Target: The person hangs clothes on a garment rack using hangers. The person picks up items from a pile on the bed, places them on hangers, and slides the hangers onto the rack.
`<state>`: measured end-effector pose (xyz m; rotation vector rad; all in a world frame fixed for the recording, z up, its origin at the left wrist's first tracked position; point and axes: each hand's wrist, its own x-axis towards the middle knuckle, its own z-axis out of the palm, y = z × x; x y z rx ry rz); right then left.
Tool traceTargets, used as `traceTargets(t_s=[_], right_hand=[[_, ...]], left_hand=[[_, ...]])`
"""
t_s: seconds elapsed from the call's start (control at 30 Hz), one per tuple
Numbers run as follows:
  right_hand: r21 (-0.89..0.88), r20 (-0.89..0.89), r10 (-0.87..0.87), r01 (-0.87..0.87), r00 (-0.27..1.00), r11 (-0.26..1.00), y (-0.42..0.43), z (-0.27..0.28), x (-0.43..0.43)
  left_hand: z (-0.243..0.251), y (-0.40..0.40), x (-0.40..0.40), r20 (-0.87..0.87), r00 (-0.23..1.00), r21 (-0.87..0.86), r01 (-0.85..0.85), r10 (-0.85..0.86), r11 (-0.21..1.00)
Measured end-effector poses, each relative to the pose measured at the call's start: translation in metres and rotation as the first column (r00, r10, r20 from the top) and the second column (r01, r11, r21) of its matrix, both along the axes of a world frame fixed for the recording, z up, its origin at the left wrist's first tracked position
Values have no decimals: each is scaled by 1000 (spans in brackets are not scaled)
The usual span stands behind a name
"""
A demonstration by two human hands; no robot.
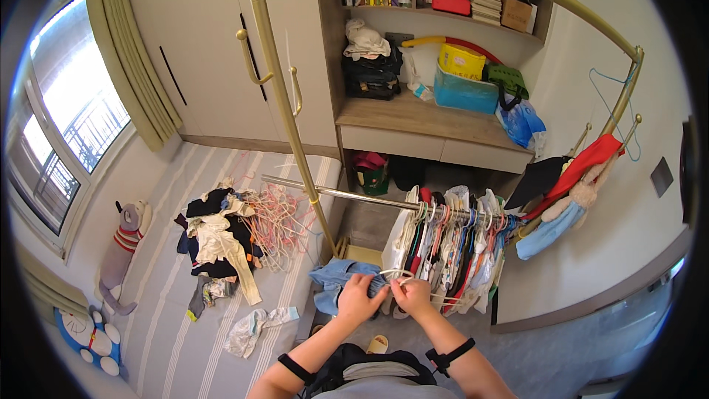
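A light-blue denim garment [340,280] is held up in front of me, its gathered edge pinched by my left hand [359,299]. Close beside it, my right hand [410,295] grips a white clothes hanger [397,272], whose hook and thin arms show around the fingers. The hands nearly touch at the garment's edge; how far the hanger lies inside the garment cannot be told. Just beyond my hands, many garments on hangers [443,244] hang close together from a metal rail [365,197].
The bed [166,338] at left bears a heap of clothes [221,233], tangled pink and white hangers [277,221] and a pale printed garment [255,332]. A gold rack frame [288,122] rises before me. A plush toy and red cloth [576,194] hang at right. A desk [410,122] stands behind.
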<state>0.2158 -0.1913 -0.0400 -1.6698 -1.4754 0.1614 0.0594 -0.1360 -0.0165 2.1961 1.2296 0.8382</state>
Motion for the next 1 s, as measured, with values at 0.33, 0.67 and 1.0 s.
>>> traceTargets(t_s=[0.33,0.67,1.0], right_hand=[[406,-301,-72,196,951,892,30,29,11],[46,-337,440,-452,832,891,49,15,-54],[-401,291,474,-344,831,849,67,-59,5]], left_hand=[[40,45,-39,-140,983,433,171,-121,885],[38,53,-64,-13,995,311,-93,102,946],[37,110,-226,-31,998,355,-46,61,934]])
